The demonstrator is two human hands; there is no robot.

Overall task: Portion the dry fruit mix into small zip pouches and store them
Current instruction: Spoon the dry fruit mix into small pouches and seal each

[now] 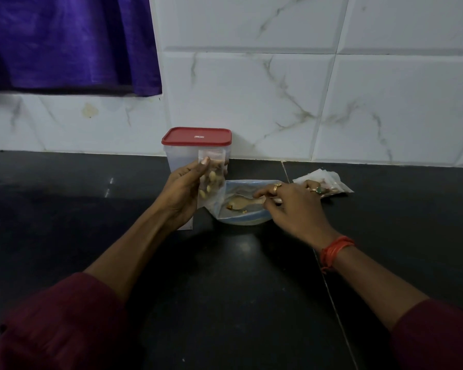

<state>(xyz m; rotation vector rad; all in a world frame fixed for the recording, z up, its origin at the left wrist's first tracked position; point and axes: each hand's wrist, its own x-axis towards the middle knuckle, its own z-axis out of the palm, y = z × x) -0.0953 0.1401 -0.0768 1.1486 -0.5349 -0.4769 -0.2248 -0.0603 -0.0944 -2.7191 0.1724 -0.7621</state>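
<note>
Near the counter's (64, 209) back edge, left hand (182, 194) holds pouch (212, 180), right hand (296, 208) spoon (239, 202).

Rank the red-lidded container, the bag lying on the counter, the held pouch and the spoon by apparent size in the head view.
1. container, partly hidden by the pouch
2. bag, close to the container, so their order is unsure
3. pouch, held up in the left hand
4. spoon

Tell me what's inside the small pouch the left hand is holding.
Pale cashew-like nuts fill the pouch partway. The left hand covers its left edge.
</note>
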